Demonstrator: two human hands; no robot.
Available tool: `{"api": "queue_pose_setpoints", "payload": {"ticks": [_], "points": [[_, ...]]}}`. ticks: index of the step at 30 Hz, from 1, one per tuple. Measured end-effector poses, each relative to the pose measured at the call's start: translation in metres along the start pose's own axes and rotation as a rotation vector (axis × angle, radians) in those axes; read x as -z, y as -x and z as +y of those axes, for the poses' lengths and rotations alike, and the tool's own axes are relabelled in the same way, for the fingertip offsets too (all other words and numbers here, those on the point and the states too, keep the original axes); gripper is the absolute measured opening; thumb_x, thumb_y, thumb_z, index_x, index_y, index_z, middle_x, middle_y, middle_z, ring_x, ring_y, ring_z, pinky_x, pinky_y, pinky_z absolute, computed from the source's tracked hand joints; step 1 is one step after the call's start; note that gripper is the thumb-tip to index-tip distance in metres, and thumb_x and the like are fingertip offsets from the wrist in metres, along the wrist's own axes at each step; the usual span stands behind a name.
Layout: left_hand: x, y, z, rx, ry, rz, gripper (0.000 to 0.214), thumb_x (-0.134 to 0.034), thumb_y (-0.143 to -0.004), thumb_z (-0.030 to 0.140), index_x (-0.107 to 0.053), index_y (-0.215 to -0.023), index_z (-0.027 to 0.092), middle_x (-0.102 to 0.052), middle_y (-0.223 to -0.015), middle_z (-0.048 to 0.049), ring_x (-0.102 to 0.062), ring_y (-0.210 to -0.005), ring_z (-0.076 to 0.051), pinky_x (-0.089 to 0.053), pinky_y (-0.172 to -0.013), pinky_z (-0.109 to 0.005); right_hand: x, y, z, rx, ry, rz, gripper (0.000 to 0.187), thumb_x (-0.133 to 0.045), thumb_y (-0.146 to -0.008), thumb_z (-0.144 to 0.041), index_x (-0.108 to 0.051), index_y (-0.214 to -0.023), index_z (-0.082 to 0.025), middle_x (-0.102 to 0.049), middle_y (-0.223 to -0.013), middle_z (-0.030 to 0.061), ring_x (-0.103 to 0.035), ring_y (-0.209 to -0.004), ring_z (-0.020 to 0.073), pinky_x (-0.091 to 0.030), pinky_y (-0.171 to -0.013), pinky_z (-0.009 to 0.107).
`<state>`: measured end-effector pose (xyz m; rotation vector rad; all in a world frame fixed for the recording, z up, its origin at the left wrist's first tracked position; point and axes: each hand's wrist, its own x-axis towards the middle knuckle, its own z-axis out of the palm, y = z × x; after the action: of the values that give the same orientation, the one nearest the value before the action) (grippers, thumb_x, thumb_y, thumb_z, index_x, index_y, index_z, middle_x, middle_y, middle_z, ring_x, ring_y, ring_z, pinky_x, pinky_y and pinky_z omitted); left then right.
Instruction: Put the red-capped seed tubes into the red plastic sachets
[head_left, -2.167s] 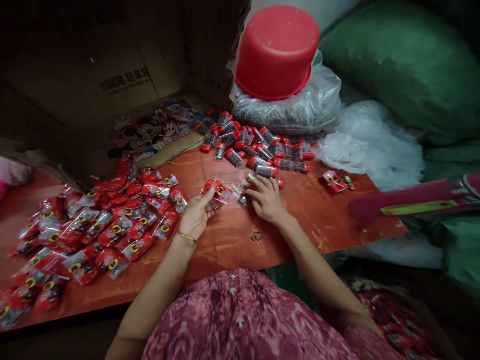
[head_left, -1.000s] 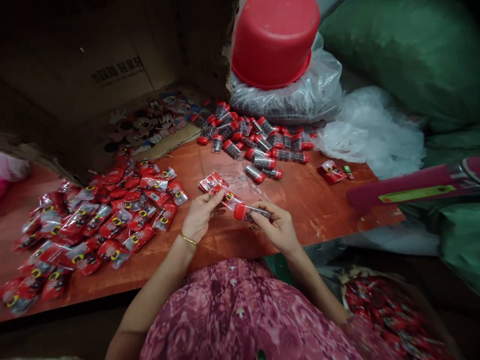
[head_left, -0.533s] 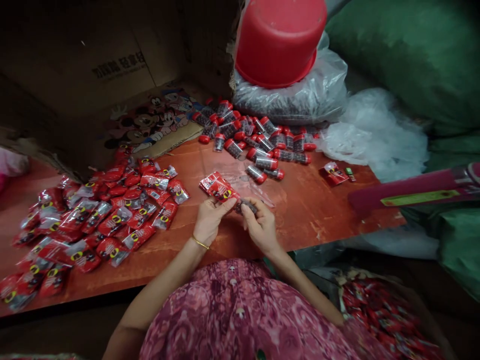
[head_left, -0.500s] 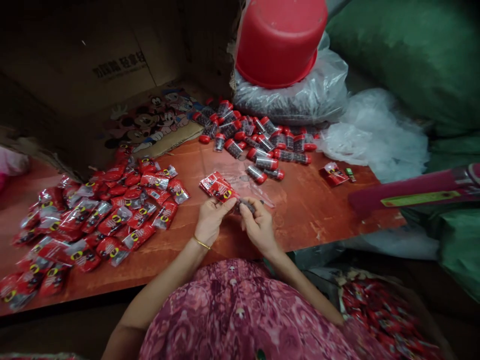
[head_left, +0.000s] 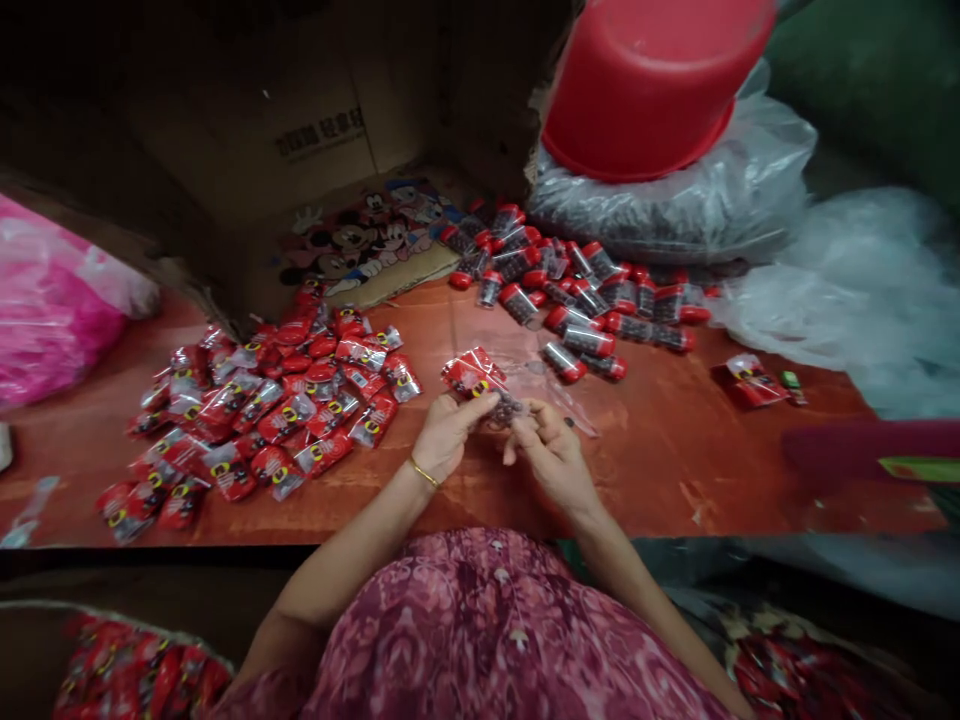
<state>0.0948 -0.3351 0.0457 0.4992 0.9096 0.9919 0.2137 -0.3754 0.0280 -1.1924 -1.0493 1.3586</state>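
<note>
A red packet (head_left: 474, 372) with a dark-filled clear end lies between the hands, just above the table (head_left: 645, 480). The left hand (head_left: 444, 435) pinches its middle under the thumb; the right hand (head_left: 553, 450) pinches its clear end. Filled packets (head_left: 289, 415) lie to the left, red-capped tubes (head_left: 590, 340) beyond.

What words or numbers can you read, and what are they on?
"轻拿轻": on the cardboard box; the signs to its left are blurred, those underneath too small.
Piled red packets: printing too small to read.
Red packet in the left hand: blurred print, unreadable.
No numbers I can read.
</note>
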Motion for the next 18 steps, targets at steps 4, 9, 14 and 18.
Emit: {"api": "queue_pose_setpoints", "payload": {"ticks": [4, 9, 14, 18], "points": [[0.006, 0.003, -0.003, 0.053, 0.028, -0.071, 0.026, -0.077, -0.053, 0.03, -0.065, -0.066, 0.011, -0.065, -0.06, -0.002, -0.053, -0.049, -0.01, -0.042, -0.05, -0.022, -0.011, -0.014, 0.009, -0.024, 0.035, 0.065, 0.032, -0.063, -0.069, -0.045, -0.044, -0.075, -0.021, -0.052, -0.05, -0.0079, -0.048, -0.039, 0.0088, -0.04, -0.04, 0.021], [0.03, 0.002, 0.025, 0.153, 0.047, 0.087, 0.011, -0.071, -0.063, 0.019, -0.065, -0.07, 0.012, -0.07, -0.072, -0.0046, -0.064, -0.067, -0.014, -0.05, -0.066, -0.024, -0.02, -0.033, 0.014, 0.25, 0.443, 0.125, 0.029, -0.06, -0.073, -0.047, -0.05, -0.068, -0.019, -0.054, -0.056, -0.003, -0.048, -0.049, 0.0104, -0.041, -0.049, 0.023], [0.061, -0.011, 0.083, -0.113, 0.251, 0.502, 0.018, -0.049, -0.084, 0.025, -0.06, -0.073, 0.017, -0.068, -0.067, 0.0005, -0.065, -0.072, -0.01, -0.049, -0.078, -0.025, 0.026, -0.032, 0.017, 0.436, 1.153, 0.392, 0.028, -0.05, -0.083, -0.04, -0.06, -0.086, -0.014, -0.063, -0.084, 0.0101, -0.052, -0.08, 0.0208, -0.04, -0.072, 0.033], [0.071, -0.011, 0.102, -0.351, 0.474, 0.576, 0.037, -0.037, -0.087, 0.046, -0.06, -0.082, 0.017, -0.069, -0.073, 0.0007, -0.063, -0.089, -0.009, -0.045, -0.088, -0.021, 0.079, -0.009, 0.029, 0.292, 1.48, 0.43, 0.02, -0.047, -0.085, -0.028, -0.063, -0.084, -0.016, -0.064, -0.087, 0.0096, -0.048, -0.079, 0.0213, -0.034, -0.07, 0.032]]}}
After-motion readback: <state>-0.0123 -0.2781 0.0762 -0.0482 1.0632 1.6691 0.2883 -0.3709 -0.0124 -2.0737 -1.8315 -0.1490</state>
